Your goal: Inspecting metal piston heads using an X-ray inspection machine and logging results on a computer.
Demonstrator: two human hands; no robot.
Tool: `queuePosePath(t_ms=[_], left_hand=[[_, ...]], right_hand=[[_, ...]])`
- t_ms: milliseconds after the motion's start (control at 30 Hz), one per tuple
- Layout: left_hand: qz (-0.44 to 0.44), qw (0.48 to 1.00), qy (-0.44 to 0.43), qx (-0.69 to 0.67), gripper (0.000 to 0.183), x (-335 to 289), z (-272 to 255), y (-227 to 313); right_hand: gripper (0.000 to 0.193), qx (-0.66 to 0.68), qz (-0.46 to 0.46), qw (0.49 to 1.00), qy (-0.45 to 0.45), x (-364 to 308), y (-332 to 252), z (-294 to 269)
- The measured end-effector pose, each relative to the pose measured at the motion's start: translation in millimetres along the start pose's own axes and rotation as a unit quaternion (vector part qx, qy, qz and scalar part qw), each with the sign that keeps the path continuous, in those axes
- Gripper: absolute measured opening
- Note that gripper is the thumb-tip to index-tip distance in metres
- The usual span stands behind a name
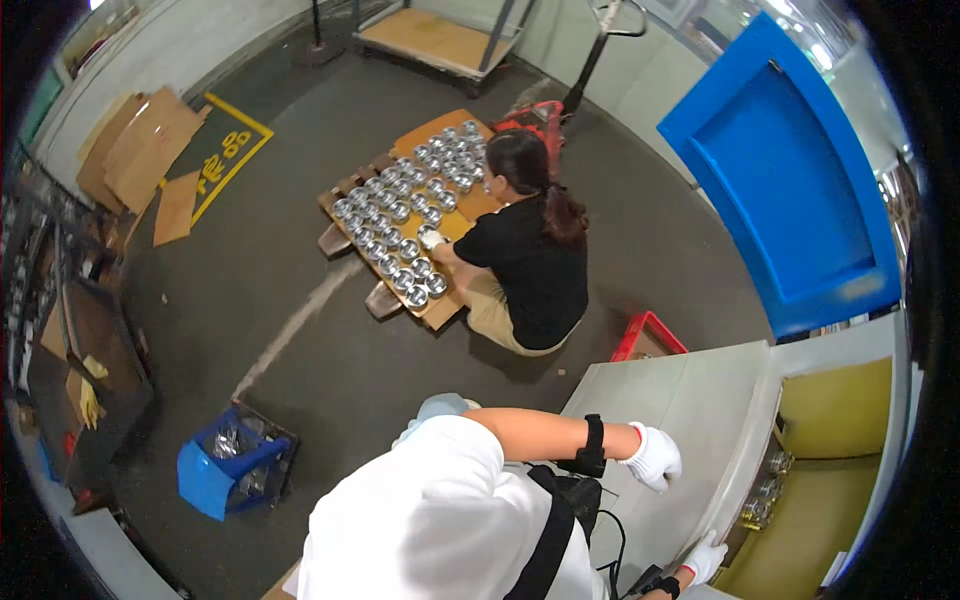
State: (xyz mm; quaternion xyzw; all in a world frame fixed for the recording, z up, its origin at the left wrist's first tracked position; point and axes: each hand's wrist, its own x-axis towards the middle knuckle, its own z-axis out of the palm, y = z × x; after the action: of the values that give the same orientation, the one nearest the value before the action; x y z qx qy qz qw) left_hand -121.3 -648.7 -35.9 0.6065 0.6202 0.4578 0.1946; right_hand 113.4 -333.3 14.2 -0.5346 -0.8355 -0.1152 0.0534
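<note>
My left hand (pixel 655 458), in a white knit glove, hangs over a pale flat surface (pixel 665 400) with its fingers curled in. Whether anything is inside them is hidden. Lower down, my right hand (pixel 705 560), also gloved in white, has its fingers bent at the white edge (pixel 737 500) of an opening. Inside that opening are yellow-brown sheets (pixel 815 530) and a few shiny metal parts (pixel 765 495). A black strap circles each of my wrists, and a black cable (pixel 618 530) lies between my body and my right arm.
A co-worker in black (pixel 535 270) crouches by a pallet with rows of shiny round metal parts (pixel 385 220). A blue bin (pixel 235 465) stands on the floor at left, a red crate (pixel 645 335) beyond the pale surface. A blue panel (pixel 790 170) rises at right; flattened cardboard (pixel 150 150) leans far left.
</note>
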Motion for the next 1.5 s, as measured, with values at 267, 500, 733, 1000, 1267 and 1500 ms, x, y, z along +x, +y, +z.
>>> queuePosePath(t_ms=[267, 500, 733, 1000, 1267, 1500], left_hand=[[-0.036, 0.997, 0.071, 0.010, 0.035, -51, -1, 0], [-0.070, 0.993, 0.090, 0.024, 0.034, -84, -16, 14], [-0.082, 0.994, 0.066, 0.007, 0.034, -83, -21, 18], [-0.054, 0.998, 0.037, -0.003, 0.033, -60, -13, 8], [-0.056, 0.998, -0.006, -0.020, 0.035, -35, -5, -13], [0.020, 0.999, -0.047, -0.005, 0.035, 18, 24, 9]], right_hand=[[0.073, 0.012, -0.061, 0.997, 0.044, 44, 29, 23], [0.070, 0.006, -0.060, 0.998, 0.020, 45, 21, 18], [0.076, 0.023, -0.043, 0.999, -0.023, 51, 26, 16], [0.076, 0.011, -0.032, 0.999, -0.009, 34, 20, 12], [0.075, 0.016, 0.005, 1.000, -0.019, 11, 2, 3], [0.059, 0.000, 0.009, 1.000, 0.024, -9, -2, -4]])
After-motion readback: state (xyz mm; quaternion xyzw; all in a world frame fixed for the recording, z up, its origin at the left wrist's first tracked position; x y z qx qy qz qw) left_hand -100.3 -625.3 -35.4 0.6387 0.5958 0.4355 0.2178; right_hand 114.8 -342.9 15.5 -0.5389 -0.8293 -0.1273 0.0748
